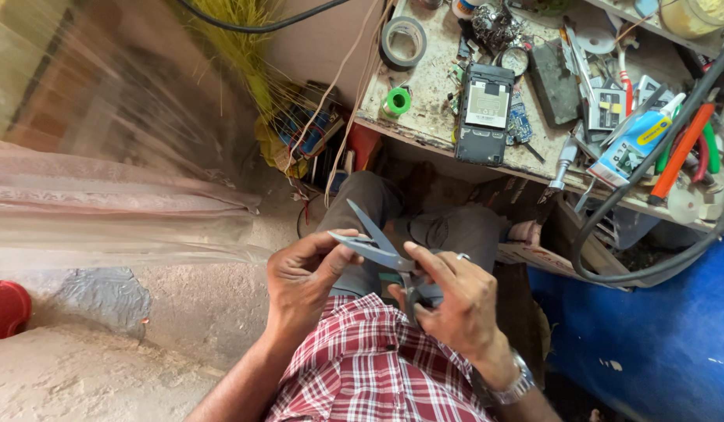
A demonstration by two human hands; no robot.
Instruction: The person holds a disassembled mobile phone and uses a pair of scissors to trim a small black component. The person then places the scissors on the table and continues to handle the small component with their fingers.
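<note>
A pair of grey scissors (381, 250) is held over the lap, above a red checked shirt (370, 367), with the blades parted in a wide V and the tips directed away from the body. The right hand (455, 301) is closed about the handles, low and near the shirt, though how the fingers pass through the loops is hidden; a ring is seen on one finger and a metal watch (514, 383) on the wrist. The left hand (303, 281) is pinched on the lower blade, thumb and forefinger pressed flat to its sides near the point. No work piece is visible between the blades. The workbench (432, 117) stands ahead and to the right, well apart from the hands; on it lie an opened handset (484, 113), a roll of grey tape (402, 41), a green spool (397, 101) and a glue tube (635, 144), among other tools. It is judged that the blade is being examined or adjusted — for this to be done well, the pinch should be kept on the flat faces and clear of the cutting edge, and the handles held steady so that the blades cannot close on the fingers. The upper blade stands free — nothing is touched by it.
</note>
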